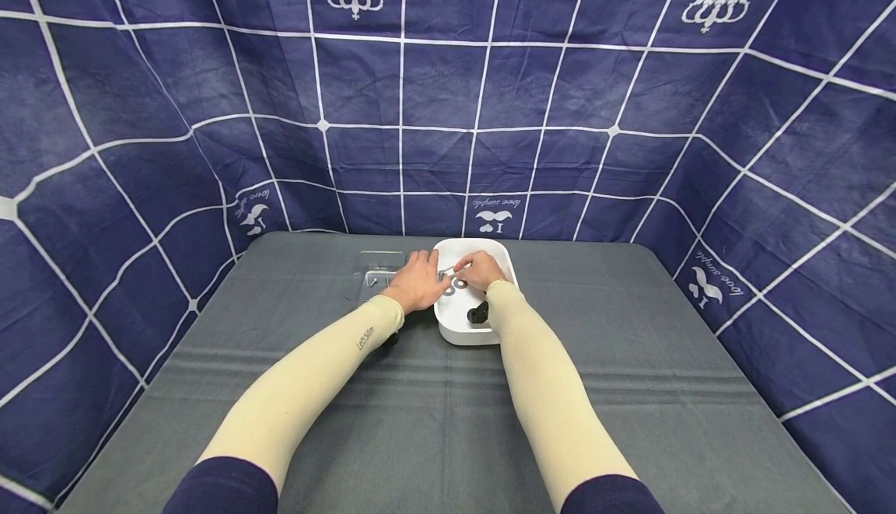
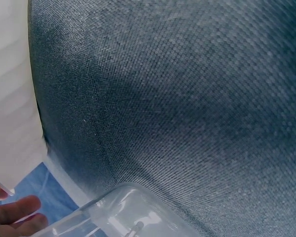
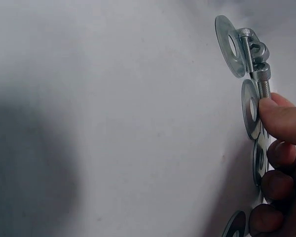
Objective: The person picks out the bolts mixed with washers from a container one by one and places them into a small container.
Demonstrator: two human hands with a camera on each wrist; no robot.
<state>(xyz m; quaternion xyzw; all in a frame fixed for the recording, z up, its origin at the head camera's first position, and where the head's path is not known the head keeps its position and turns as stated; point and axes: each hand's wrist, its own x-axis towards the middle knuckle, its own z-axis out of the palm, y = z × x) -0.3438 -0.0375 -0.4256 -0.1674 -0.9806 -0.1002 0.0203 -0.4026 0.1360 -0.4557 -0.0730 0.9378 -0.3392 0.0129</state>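
A white tray (image 1: 458, 337) stands near the middle of the table, with my right hand (image 1: 483, 269) reaching into it. In the right wrist view, that hand's thumb and forefinger pinch the shank of a socket-head screw (image 3: 262, 73), head upward. More socket-head screws (image 3: 256, 48) lie just beyond it, beside a large flat washer (image 3: 230, 47). Other washers (image 3: 250, 109) lie in a row along the fingers. My left hand (image 1: 415, 281) is at the tray's left rim, fingers loosely extended. Its fingers (image 2: 17, 210) show at the left wrist view's lower corner.
Left of the tray, partly behind my left hand, is a clear plastic box (image 1: 369, 290) with small screws (image 1: 373, 281) inside. Its corner (image 2: 133, 197) shows in the left wrist view. A grey cloth (image 1: 448, 421) covers the table; a blue patterned curtain (image 1: 448, 94) hangs around it.
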